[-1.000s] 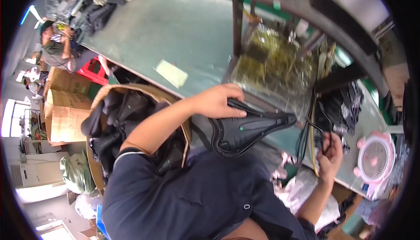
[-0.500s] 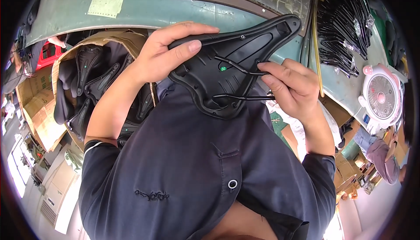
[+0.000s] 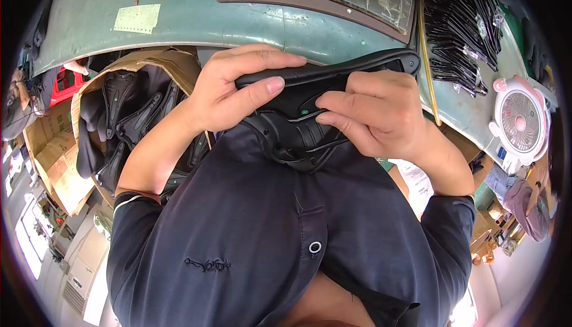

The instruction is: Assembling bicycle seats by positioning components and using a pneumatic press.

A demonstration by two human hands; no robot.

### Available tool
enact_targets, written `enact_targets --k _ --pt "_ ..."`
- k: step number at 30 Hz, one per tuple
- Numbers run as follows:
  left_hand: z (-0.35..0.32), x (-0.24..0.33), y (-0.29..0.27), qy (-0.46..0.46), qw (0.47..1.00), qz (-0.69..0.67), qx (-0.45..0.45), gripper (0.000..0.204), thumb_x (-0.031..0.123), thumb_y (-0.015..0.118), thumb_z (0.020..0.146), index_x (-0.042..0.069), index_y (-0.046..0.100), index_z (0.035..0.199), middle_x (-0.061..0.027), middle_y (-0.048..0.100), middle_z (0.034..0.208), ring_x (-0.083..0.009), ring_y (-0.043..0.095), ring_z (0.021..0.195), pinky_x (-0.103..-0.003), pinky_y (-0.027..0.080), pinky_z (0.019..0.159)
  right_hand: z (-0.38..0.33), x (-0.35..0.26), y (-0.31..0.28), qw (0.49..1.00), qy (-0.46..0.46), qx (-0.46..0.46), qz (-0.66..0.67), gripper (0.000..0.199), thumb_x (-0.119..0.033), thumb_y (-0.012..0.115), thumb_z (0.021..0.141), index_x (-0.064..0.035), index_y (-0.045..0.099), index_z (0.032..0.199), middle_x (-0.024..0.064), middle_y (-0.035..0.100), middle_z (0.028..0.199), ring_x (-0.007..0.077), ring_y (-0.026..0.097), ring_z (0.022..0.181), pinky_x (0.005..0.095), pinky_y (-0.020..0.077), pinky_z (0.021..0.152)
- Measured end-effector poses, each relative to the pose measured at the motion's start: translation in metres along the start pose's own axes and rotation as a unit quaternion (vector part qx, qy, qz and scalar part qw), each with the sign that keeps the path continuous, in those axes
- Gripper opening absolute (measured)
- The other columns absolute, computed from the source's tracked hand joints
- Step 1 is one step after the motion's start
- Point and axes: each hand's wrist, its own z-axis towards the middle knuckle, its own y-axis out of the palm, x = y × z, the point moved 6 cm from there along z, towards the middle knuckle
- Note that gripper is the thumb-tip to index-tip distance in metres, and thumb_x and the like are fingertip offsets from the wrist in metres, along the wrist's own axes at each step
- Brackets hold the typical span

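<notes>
Black plastic bicycle saddle [image 3: 310, 109] is sitting at the frame's centre, against the person's chest; left hand [image 3: 235, 91] is gripping its edge, right hand's [image 3: 378, 115] fingers [image 3: 333, 125] are curling around the rail.

The person wears a dark navy short-sleeved button-up shirt [image 3: 256, 237] with a round pale snap button [image 3: 314, 247] on its placket, small dark stitching on the chest, and bare forearms.

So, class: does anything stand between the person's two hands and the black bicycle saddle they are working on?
Nothing visible does. The left hand and right hand both grip the black saddle directly, held against the dark shirt.
</notes>
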Motion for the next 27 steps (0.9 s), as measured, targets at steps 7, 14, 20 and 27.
enact_targets --k 7,14,20,27 --pt "0.007 0.009 0.005 -0.038 0.998 0.026 -0.034 0.043 0.016 0.061 0.099 -0.008 0.070 0.134 -0.0234 0.074 0.124 -0.0331 0.071 0.116 -0.039 0.052 0.103 0.009 0.002 0.001 0.998 -0.006 -0.023 -0.053 0.021 -0.024 0.090 0.079 -0.0134 0.077 0.092 0.0005 0.053 0.069 0.0229 0.059 0.056 0.0370 0.0460 0.048" --pt "0.037 -0.010 -0.010 -0.061 0.975 0.013 0.213 0.032 0.012 0.067 0.105 -0.006 0.072 0.132 -0.0162 0.077 0.126 -0.0226 0.070 0.118 -0.034 0.050 0.106 0.005 0.039 -0.073 0.944 0.029 0.253 -0.210 0.064 -0.027 0.095 0.075 0.0002 0.071 0.128 0.0200 0.068 0.127 0.0398 0.067 0.112 0.0434 0.0575 0.093" --pt "0.115 -0.031 -0.009 -0.004 0.928 0.073 0.365 0.030 0.020 0.070 0.106 -0.004 0.074 0.122 -0.0161 0.073 0.129 -0.0232 0.067 0.120 -0.034 0.050 0.104 0.010 0.106 -0.034 0.907 0.228 0.296 -0.195 0.056 -0.025 0.079 0.090 0.0027 0.062 0.135 0.0252 0.067 0.125 0.0446 0.073 0.101 0.0473 0.0626 0.086" --pt "0.188 -0.036 -0.027 0.162 0.836 0.409 0.328 0.027 0.018 0.081 0.093 -0.002 0.071 0.078 -0.0188 0.075 0.124 -0.0348 0.074 0.098 -0.039 0.058 0.085 0.052 0.168 -0.052 0.873 0.187 0.369 -0.258 0.039 -0.023 0.077 0.078 -0.0084 0.073 0.115 0.0149 0.072 0.099 0.0382 0.074 0.080 0.0474 0.0619 0.068"
